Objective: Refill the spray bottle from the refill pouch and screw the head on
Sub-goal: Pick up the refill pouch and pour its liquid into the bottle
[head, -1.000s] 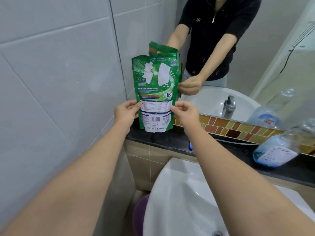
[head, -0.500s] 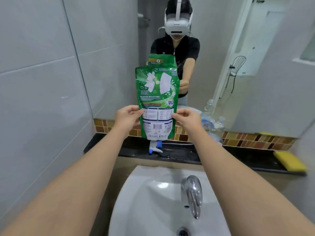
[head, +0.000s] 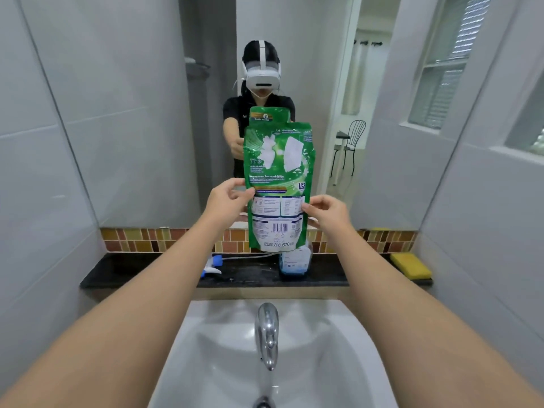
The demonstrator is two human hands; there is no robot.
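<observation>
A green refill pouch (head: 278,184) is held upright by the left hand (head: 225,201) and right hand (head: 326,213) above the spray bottle (head: 294,260) on the far surface (head: 147,269).

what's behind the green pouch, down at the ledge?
The lower part of the spray bottle, holding blue liquid, stands on the black ledge behind the refill pouch. The pouch hides its neck and opening. The spray head lies to its left.

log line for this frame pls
phase: pre-pour | both hands grip refill pouch upright | spray bottle on ledge, head off
</observation>
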